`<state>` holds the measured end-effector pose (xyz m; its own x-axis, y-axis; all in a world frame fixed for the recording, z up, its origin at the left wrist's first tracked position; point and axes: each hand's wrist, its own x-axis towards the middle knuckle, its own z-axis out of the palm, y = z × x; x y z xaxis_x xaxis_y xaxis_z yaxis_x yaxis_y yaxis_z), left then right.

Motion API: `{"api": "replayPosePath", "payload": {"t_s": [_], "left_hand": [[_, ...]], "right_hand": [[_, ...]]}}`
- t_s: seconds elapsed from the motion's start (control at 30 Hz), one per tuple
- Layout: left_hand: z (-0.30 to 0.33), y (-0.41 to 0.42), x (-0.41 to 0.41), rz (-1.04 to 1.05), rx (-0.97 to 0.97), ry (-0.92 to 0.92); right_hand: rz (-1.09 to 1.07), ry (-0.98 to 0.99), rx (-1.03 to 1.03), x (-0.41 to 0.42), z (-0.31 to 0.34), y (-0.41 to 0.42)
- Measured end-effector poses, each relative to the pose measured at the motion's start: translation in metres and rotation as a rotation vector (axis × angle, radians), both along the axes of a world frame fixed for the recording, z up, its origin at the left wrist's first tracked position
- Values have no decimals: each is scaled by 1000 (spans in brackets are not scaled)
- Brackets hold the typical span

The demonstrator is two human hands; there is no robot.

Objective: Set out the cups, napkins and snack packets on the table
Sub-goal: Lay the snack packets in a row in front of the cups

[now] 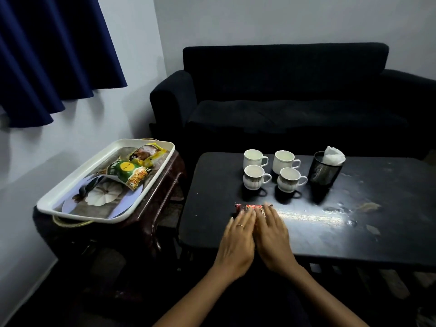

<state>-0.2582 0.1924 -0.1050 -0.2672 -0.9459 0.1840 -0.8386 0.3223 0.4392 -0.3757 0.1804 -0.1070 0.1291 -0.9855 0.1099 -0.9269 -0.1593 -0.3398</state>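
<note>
Both hands, left hand [237, 241] and right hand [271, 239], lie flat with straight fingers on the red snack packet [251, 207], apparently pressing it square on the bench [354, 232]. Just beyond the fingertips stand four cups [273, 169] and a mesh holder with napkins [326, 168]. Well to the left, two packets [132, 168] wait in the tray [77, 171].

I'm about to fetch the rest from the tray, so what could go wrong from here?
The tray overhangs the small side table, so lifting the green snack packet or yellow snack packet carelessly might tip it. The four cups stand close together beside the napkin holder, so a reaching hand could knock one. The dark table looks wet at the right, which might dampen packets placed there.
</note>
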Motion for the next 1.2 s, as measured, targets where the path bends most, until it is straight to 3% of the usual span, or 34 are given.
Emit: {"api": "replayPosePath", "payload": {"t_s": [0.13,0.73,0.93,1.07,1.2], "left_hand": [[-13,-11,3,-72,126,-47],[-14,-54,24,-69,89,-274],[3,-54,27,-28,132,-147],[15,-45,46,38,62,21],[25,-34,76,129,-68,67]], "right_hand": [[29,123,51,1,-17,-8],[-16,120,25,22,-27,-52],[26,13,157,20,3,-54],[39,-30,17,34,28,-46],[164,-100,-80,66,49,-40]]}}
